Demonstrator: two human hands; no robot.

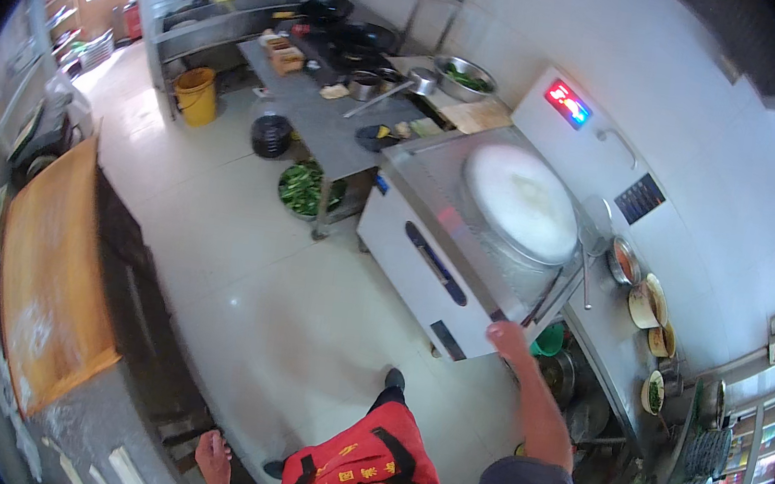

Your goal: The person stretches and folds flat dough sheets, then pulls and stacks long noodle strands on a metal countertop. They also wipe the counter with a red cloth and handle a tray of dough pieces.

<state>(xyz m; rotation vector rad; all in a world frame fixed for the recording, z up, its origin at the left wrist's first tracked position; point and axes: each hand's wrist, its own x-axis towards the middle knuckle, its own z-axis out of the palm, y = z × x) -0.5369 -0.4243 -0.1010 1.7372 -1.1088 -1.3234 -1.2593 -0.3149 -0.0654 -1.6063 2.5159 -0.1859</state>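
My right hand [508,338], its fingers curled, is at the front right corner of a steel cooking range [420,268]. Dark, thin sticks [544,303], probably long chopsticks, run along the range's edge towards this hand; whether it grips them cannot be made out. A wide round pot [521,204] set into the range has a white, foamy-looking surface. A wire strainer [596,224] with a long handle rests beside the pot. Low on the left, my left hand [214,454] hangs loosely curled near the worktable's edge, with nothing visible in it.
A floured wooden board [57,274] and pale dough strips [130,475] lie on the left worktable. Several bowls [648,303] line the right counter. Greens fill a floor basin [306,192] beside a steel table [308,116]. A yellow bucket [196,95] stands farther back.
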